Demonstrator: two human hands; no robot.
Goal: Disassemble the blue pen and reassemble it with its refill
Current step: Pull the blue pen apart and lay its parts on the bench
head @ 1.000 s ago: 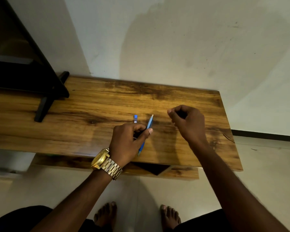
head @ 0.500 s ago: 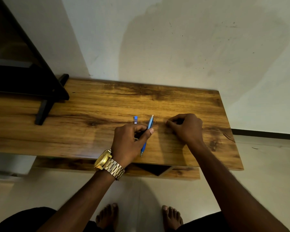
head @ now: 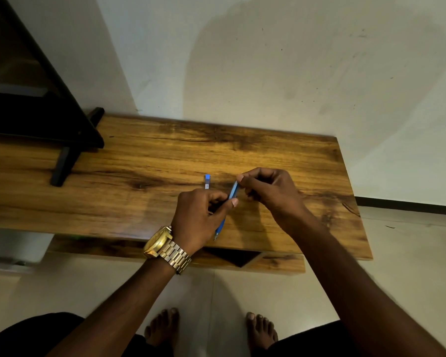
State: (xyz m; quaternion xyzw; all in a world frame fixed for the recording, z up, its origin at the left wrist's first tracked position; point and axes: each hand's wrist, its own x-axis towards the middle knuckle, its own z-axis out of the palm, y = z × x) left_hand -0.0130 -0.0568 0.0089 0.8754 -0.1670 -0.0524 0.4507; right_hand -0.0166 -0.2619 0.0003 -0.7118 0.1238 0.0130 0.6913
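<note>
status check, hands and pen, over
Left hand grips pen mid-barrel. Right hand pinches its far end. Small blue piece lies apart on table. Nothing in the way.

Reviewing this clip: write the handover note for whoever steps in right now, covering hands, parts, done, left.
Left hand grips the blue pen barrel mid-length, tip toward the person.
Right hand pinches the barrel's far end; whether it holds a part there is hidden.
A small blue piece lies apart on the wooden table, beyond the left hand.
Done: pen at least partly taken apart.
Left: finish refitting, including that loose piece.
</note>
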